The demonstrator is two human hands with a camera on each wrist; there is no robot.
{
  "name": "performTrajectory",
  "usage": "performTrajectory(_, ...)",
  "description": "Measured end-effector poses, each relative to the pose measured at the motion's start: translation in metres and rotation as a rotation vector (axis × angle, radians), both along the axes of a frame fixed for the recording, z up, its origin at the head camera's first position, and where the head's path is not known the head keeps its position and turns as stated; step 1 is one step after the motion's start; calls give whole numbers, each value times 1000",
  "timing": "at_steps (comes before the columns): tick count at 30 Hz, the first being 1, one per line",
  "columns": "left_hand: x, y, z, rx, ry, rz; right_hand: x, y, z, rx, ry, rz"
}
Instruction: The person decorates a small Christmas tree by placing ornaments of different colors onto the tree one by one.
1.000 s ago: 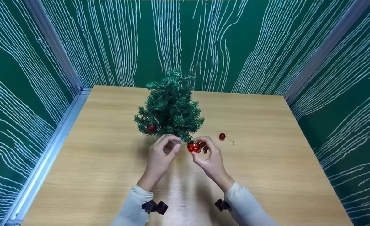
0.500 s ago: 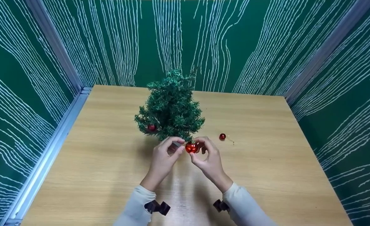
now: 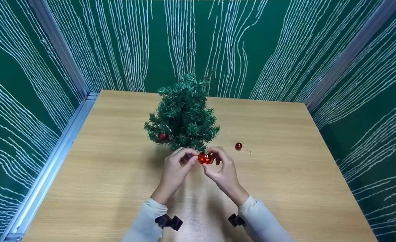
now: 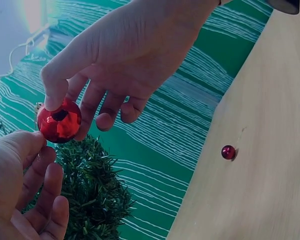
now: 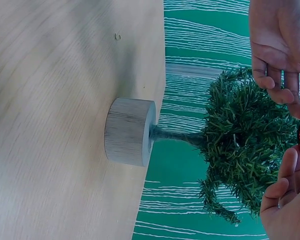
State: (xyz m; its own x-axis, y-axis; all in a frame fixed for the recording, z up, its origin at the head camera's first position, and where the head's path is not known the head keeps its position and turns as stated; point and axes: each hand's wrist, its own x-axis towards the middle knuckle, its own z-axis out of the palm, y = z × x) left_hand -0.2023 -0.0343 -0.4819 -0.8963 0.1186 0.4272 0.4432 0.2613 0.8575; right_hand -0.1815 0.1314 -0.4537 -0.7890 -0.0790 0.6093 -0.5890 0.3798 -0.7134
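Note:
A shiny red Christmas bauble (image 3: pixel 204 158) is held just in front of a small artificial Christmas tree (image 3: pixel 186 114). My right hand (image 3: pixel 225 172) grips the bauble between thumb and fingers. At the bauble's left side, my left hand (image 3: pixel 176 170) brings thumb and index finger together on its thin gold hanging string; the left wrist view shows these fingertips right by the cap. The other fingers of both hands are loosely bent. A darker red bauble (image 3: pixel 163 136) hangs low on the tree's left side. The round whitish wooden base (image 5: pixel 127 131) shows in the right wrist view.
A smaller red bauble (image 3: pixel 238 146) with a gold string lies on the wooden table (image 3: pixel 278 188), right of the tree. Green walls (image 3: pixel 224 47) with white wavy lines enclose the table at the back and sides. Dark wrist cameras (image 3: pixel 168 222) sit on both sleeves.
The left hand has moved slightly right, closing the gap to the bauble. The right hand and bauble have shifted a little left. The tree and the loose bauble stay put.

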Motion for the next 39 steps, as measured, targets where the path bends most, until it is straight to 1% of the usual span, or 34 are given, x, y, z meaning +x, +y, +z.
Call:
performTrajectory(5, 0, 0, 0, 1, -7, -1, 0, 0, -2, 2, 8, -2)
performTrajectory(12, -1, 0, 4, 19, -9, 24, 1, -1, -6, -3, -14, -1)
performTrajectory(20, -3, 0, 9, 16, 20, 39, 2, -2, -10, 0, -34, 25)
performTrajectory(26, -6, -1, 19, 11, -3, 18, 4, -3, -15, 10, -76, 47)
performTrajectory(30, -7, 1, 25, 22, 1, 2, 6, -5, -19, 10, -84, 63)
performTrajectory(33, -7, 3, 27, 29, 5, -2, 6, -7, -22, 8, -80, 79)
performTrajectory(39, -6, 6, 27, 9, -2, -17, 6, -7, -25, -1, -85, 99)
